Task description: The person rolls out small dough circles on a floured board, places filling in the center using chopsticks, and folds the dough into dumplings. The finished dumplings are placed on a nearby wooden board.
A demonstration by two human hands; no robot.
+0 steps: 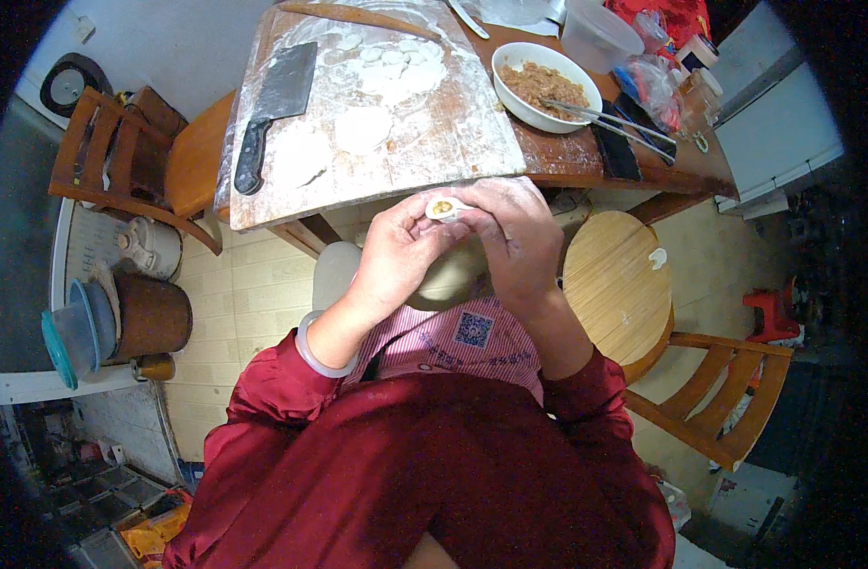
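Two hands (396, 256) (517, 237), one filled wrapper (443, 208) (one cleaver (285, 87), too).

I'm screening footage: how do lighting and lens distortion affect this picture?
Head view: the floured board looks washed out in patches; the far right sinks into darkness; the fisheye blackens corners and bends edges toward the rim; left hand and right hand look fairly sharp.

Board (462, 133): bare passage offered just beyond the right grip (521, 232).
Cleaver (284, 87): way barred, ahead-left of the left grip (396, 251).
Bowl (521, 111), chopsticks (574, 108): way barred, ahead-right of the right grip.
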